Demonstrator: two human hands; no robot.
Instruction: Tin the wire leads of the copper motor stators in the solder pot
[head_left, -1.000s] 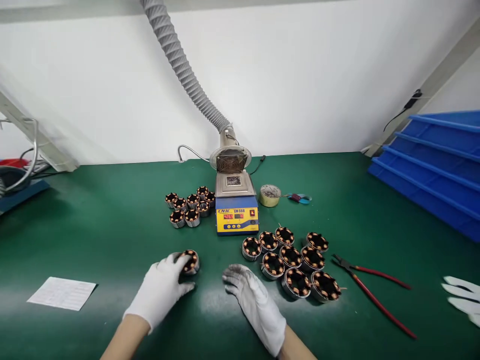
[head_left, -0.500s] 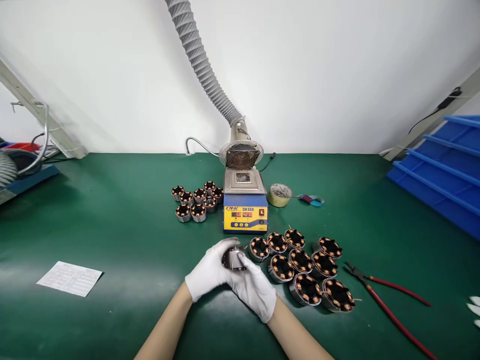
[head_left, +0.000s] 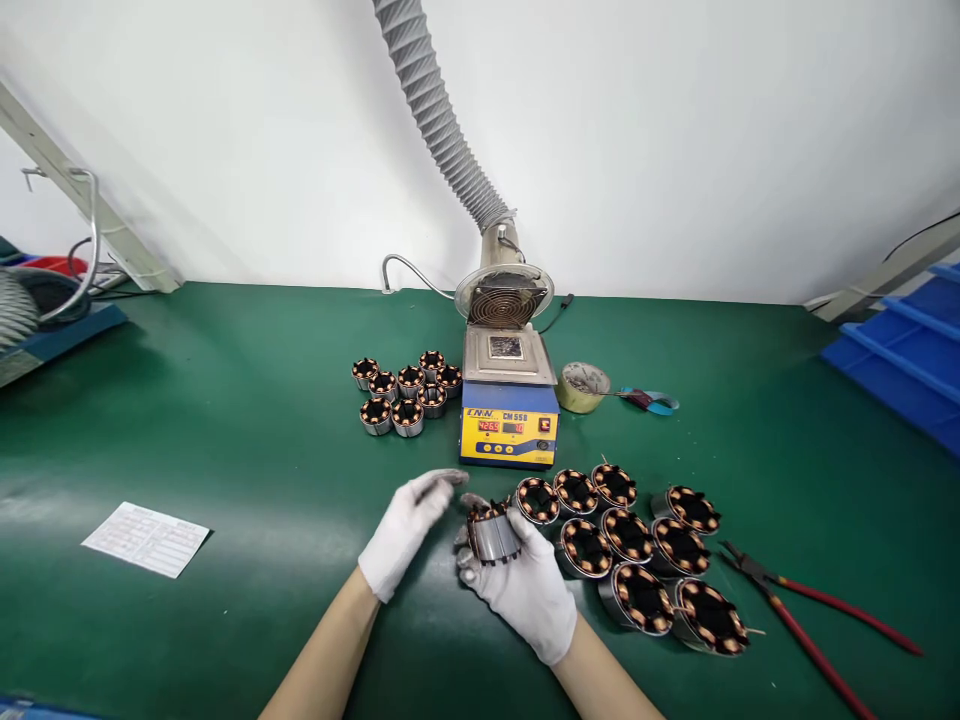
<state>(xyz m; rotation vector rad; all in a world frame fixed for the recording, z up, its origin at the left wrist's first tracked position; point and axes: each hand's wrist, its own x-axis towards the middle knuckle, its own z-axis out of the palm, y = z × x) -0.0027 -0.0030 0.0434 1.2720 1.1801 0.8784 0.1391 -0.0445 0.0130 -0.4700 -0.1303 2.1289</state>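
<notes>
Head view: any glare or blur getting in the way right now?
Head view: soft glare patches on the green mat; left hand slightly motion-blurred; the stator in the right hand reads sharp; wide-angle lens bows the edges.

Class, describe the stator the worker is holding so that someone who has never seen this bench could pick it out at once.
Start at the blue and yellow solder pot on the green bench. Just in front of it, the gloved right hand grips one stator. The stators beside it lie flat on the bench showing copper windings; this one is raised and tilted, its grey metal side facing the camera.
</notes>
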